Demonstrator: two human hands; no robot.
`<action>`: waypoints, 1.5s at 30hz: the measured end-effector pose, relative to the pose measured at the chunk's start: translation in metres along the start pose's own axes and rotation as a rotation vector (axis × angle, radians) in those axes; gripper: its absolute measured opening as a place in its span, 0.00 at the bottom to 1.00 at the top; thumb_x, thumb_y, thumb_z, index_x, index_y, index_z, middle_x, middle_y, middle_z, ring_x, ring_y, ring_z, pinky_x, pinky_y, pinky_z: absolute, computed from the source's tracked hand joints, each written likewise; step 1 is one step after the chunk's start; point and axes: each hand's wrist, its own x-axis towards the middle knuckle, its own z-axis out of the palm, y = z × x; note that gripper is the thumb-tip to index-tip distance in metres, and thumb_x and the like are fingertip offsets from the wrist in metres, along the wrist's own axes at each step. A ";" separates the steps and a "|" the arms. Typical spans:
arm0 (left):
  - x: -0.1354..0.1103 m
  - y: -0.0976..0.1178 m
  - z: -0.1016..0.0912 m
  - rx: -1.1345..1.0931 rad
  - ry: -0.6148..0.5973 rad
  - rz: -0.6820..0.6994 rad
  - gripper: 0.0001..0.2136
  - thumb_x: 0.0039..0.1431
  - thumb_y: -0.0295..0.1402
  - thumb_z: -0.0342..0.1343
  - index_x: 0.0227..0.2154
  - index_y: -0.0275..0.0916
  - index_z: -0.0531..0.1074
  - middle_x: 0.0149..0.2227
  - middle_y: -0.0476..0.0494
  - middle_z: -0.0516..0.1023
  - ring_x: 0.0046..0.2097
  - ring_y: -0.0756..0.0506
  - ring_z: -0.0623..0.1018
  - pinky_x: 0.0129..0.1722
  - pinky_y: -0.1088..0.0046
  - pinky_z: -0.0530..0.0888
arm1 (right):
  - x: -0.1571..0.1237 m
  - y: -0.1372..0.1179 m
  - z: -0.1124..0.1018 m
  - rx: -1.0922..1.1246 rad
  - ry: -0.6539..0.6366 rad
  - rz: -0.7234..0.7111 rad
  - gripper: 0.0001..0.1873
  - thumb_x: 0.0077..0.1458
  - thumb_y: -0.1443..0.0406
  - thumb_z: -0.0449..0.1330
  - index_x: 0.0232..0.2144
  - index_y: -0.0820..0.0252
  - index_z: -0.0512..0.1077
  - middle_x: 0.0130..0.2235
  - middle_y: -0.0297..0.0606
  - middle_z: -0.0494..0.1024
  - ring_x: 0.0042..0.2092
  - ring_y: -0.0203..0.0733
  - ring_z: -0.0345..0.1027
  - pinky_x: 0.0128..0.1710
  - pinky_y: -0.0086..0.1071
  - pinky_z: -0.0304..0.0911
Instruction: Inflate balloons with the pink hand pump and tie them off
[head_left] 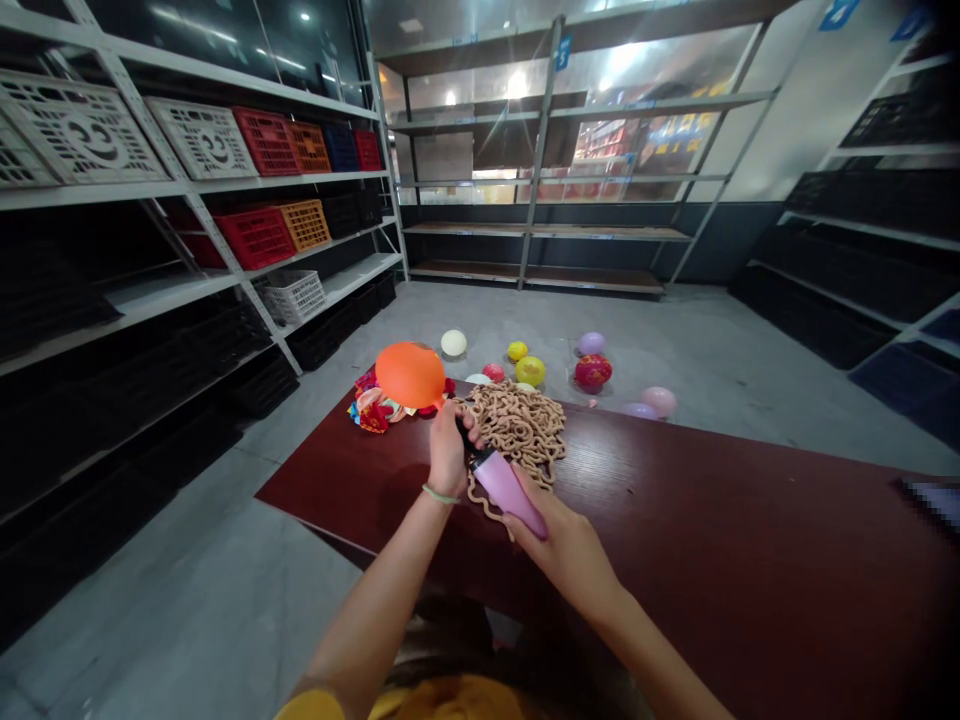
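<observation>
An orange balloon (411, 375), partly inflated, sits at the tip of a hand balloon pump (510, 492) with a pink barrel and black end. My left hand (448, 452) is closed around the black end, where the balloon's neck meets it. Around the lower part of the pink barrel, my right hand (556, 530) is closed. Beneath and behind the pump lies a heap of tan rope (525, 425) on the dark red table (660, 500). Left of the rope, partly hidden by the orange balloon, is a pile of colourful uninflated balloons (373, 412).
Several inflated balloons lie on the floor beyond the table, among them a white balloon (454, 344) and a red balloon (593, 372). Shelving with plastic crates (262, 140) stands left; a metal rack (536, 180) spans the back. A blurred dark object (934, 500) is at the table's right.
</observation>
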 end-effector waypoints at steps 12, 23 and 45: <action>0.030 0.031 -0.006 0.026 0.036 0.052 0.11 0.60 0.36 0.54 0.27 0.41 0.58 0.20 0.56 0.59 0.17 0.55 0.60 0.16 0.81 0.57 | -0.033 0.031 -0.015 -0.039 -0.071 -0.056 0.33 0.64 0.57 0.56 0.69 0.45 0.53 0.55 0.40 0.77 0.50 0.48 0.76 0.50 0.39 0.72; 0.021 0.017 -0.006 -0.048 0.043 0.002 0.12 0.60 0.35 0.56 0.27 0.41 0.58 0.21 0.57 0.57 0.17 0.56 0.59 0.16 0.81 0.56 | -0.024 0.026 -0.010 -0.070 -0.045 -0.013 0.32 0.63 0.57 0.56 0.68 0.44 0.56 0.56 0.38 0.77 0.49 0.48 0.77 0.47 0.38 0.73; 0.032 0.037 -0.008 -0.021 0.071 0.048 0.12 0.61 0.37 0.55 0.27 0.41 0.59 0.21 0.56 0.59 0.17 0.55 0.61 0.15 0.81 0.57 | -0.044 0.038 -0.022 -0.040 -0.069 -0.044 0.34 0.63 0.56 0.56 0.68 0.42 0.54 0.54 0.37 0.78 0.50 0.48 0.77 0.48 0.39 0.73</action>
